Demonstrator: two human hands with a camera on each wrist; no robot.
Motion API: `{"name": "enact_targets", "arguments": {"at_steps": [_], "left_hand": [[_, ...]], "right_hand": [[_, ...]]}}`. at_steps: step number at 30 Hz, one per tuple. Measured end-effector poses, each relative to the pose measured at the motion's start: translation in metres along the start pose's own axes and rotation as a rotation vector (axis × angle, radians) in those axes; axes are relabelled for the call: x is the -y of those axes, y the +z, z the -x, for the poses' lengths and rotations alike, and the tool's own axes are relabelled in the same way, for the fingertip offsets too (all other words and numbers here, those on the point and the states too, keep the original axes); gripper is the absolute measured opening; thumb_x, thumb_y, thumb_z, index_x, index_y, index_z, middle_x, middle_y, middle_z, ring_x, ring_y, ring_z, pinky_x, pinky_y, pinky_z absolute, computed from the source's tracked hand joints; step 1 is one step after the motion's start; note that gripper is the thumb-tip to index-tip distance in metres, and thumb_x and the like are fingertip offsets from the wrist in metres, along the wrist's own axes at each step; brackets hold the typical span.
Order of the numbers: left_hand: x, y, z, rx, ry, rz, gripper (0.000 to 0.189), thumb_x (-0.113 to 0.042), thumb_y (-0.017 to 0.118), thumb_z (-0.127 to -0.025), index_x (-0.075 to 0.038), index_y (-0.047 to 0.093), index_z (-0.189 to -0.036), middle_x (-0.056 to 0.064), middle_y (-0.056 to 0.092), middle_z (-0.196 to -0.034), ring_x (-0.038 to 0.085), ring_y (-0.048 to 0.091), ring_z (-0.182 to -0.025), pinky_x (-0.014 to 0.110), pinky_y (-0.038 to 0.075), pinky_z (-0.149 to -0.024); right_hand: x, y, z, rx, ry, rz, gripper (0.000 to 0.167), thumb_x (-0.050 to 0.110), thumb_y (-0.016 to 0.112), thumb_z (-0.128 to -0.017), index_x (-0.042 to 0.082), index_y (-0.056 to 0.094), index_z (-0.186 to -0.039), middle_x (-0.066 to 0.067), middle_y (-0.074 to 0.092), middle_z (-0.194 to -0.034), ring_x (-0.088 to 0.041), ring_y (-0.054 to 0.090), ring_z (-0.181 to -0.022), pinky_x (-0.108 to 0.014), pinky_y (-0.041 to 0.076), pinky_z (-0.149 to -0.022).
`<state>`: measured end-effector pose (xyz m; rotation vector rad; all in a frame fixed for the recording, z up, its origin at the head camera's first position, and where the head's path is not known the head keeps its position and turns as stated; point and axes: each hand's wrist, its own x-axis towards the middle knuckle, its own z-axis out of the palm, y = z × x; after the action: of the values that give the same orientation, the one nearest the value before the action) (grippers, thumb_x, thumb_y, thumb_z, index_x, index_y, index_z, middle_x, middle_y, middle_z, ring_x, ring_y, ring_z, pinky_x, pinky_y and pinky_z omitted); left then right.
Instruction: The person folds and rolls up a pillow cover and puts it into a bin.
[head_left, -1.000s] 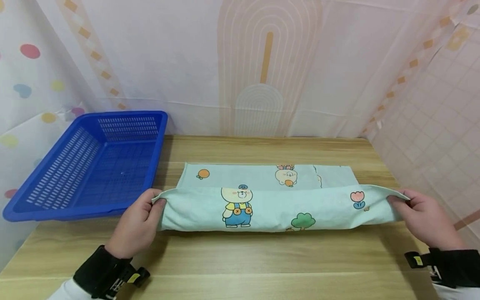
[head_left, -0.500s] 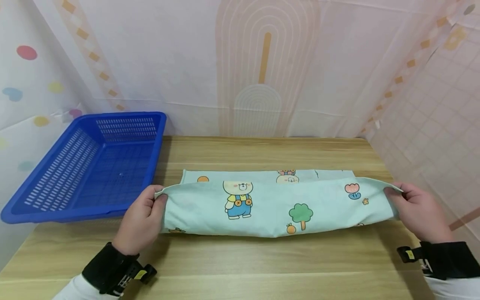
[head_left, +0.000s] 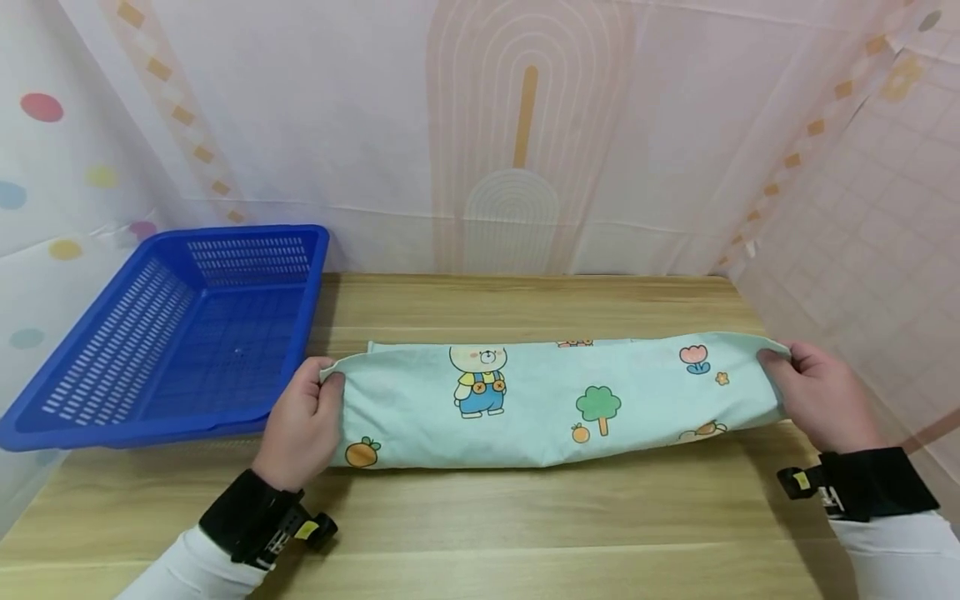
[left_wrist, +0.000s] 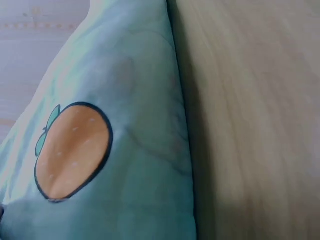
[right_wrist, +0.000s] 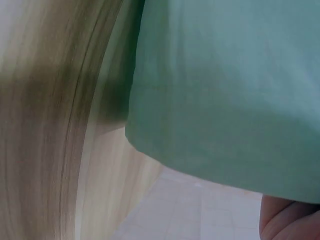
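A pale green cloth [head_left: 540,400], printed with a bear, a tree, a tulip and oranges, stretches between both hands in the head view. My left hand [head_left: 303,421] pinches its upper left corner between thumb and fingers. At the upper right corner, my right hand [head_left: 821,396] pinches the edge the same way. The raised layer covers most of the folded part behind it, of which a thin strip shows at the back. Close up in the left wrist view, the cloth [left_wrist: 130,125] bears a large orange print. Fingers [right_wrist: 285,217] show below the cloth's edge [right_wrist: 225,125] in the right wrist view.
A blue plastic basket [head_left: 307,317] with slotted sides stands on the left of the wooden table [head_left: 525,533], close to my left hand. Patterned curtains [head_left: 360,125] hang behind the table and along both sides.
Both hands have moved the held edge up and away, the right more than the left. The raised layer now hides more of the cloth behind, and more of its printed front shows.
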<state>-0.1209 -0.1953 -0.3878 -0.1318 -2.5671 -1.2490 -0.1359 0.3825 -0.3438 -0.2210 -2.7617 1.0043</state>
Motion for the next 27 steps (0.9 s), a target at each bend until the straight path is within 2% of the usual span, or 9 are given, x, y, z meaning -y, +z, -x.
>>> {"name": "enact_targets", "arguments": {"at_steps": [7, 11, 15, 18, 22, 27], "left_hand": [[0.000, 0.008, -0.010, -0.007, -0.039, 0.005, 0.031, -0.024, 0.036, -0.115, -0.002, 0.055, -0.127, 0.007, 0.047, -0.077, 0.014, 0.048, -0.067, 0.028, 0.040, -0.064], [-0.001, 0.008, -0.010, -0.024, -0.031, -0.001, 0.030, -0.022, 0.037, -0.115, -0.001, 0.055, -0.125, 0.008, 0.050, -0.079, 0.015, 0.050, -0.071, 0.027, 0.041, -0.066], [-0.002, 0.010, -0.014, -0.023, -0.022, 0.006, 0.029, -0.021, 0.038, -0.115, 0.000, 0.056, -0.125, 0.010, 0.052, -0.083, 0.017, 0.051, -0.073, 0.027, 0.041, -0.067], [-0.001, 0.013, -0.021, -0.024, -0.027, 0.005, 0.030, -0.021, 0.038, -0.115, 0.001, 0.056, -0.124, 0.010, 0.051, -0.084, 0.018, 0.051, -0.073, 0.027, 0.040, -0.067], [0.003, 0.017, -0.029, -0.023, -0.044, -0.015, 0.029, -0.020, 0.039, -0.115, 0.002, 0.056, -0.122, 0.012, 0.052, -0.085, 0.020, 0.052, -0.076, 0.027, 0.040, -0.069], [0.007, 0.018, -0.037, -0.020, -0.067, -0.032, 0.032, -0.022, 0.040, -0.114, 0.002, 0.059, -0.126, 0.017, 0.065, -0.098, 0.024, 0.059, -0.085, 0.028, 0.044, -0.074]], "right_hand": [[0.000, 0.002, -0.012, 0.066, 0.025, -0.065, 0.054, 0.044, 0.048, -0.110, -0.005, 0.065, -0.127, 0.015, 0.064, -0.078, -0.006, 0.058, -0.067, -0.027, 0.051, -0.056], [-0.005, -0.003, -0.011, 0.115, 0.028, -0.130, 0.053, 0.038, 0.048, -0.111, -0.010, 0.059, -0.131, 0.017, 0.064, -0.078, -0.005, 0.061, -0.067, -0.025, 0.054, -0.057], [-0.007, -0.007, -0.014, 0.158, 0.055, -0.134, 0.057, 0.040, 0.047, -0.111, -0.012, 0.054, -0.136, 0.014, 0.064, -0.082, -0.005, 0.062, -0.069, -0.026, 0.056, -0.058], [-0.007, -0.005, -0.019, 0.152, 0.070, -0.095, 0.056, 0.045, 0.047, -0.111, -0.008, 0.058, -0.124, 0.008, 0.062, -0.082, -0.007, 0.060, -0.067, -0.028, 0.053, -0.057], [-0.007, 0.004, -0.027, 0.110, 0.063, -0.087, 0.052, 0.044, 0.050, -0.109, -0.007, 0.060, -0.107, 0.004, 0.061, -0.079, -0.009, 0.057, -0.065, -0.029, 0.051, -0.055], [-0.009, 0.009, -0.033, 0.077, 0.050, -0.091, 0.052, 0.042, 0.053, -0.109, -0.008, 0.065, -0.119, 0.011, 0.062, -0.078, -0.005, 0.056, -0.069, -0.026, 0.051, -0.058]]}}
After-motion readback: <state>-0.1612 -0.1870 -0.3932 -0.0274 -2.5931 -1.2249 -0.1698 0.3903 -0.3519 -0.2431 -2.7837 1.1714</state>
